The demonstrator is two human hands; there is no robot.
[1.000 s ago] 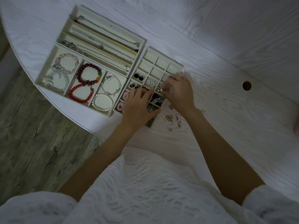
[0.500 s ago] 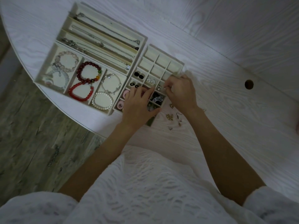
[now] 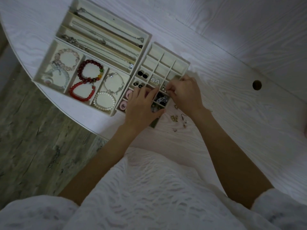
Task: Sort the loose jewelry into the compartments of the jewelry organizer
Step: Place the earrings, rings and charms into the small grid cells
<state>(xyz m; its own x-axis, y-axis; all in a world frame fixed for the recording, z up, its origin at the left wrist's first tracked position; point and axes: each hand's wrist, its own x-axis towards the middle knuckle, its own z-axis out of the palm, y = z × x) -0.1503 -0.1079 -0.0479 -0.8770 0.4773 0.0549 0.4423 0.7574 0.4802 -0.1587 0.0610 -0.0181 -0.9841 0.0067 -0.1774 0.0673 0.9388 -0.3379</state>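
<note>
A cream grid tray (image 3: 167,61) of small compartments sits on the white table, with earrings in its nearer cells. My left hand (image 3: 142,107) lies flat with straight fingers across the tray's near cells. My right hand (image 3: 186,93) hovers over the tray's right edge, its fingertips pinching a small silvery earring (image 3: 164,88) above a cell. Loose earrings (image 3: 178,117) lie on the table just right of the tray, below my right wrist.
A bracelet tray (image 3: 49,55) holding several bracelets and a necklace tray (image 3: 106,15) with chains stand left of the grid tray. The table's curved edge (image 3: 66,112) runs close to the trays. A round cable hole (image 3: 257,85) is at right.
My right hand's fingertips have worked slightly over the same cell at the tray's right side. The left hand has stayed flat on the tray.
</note>
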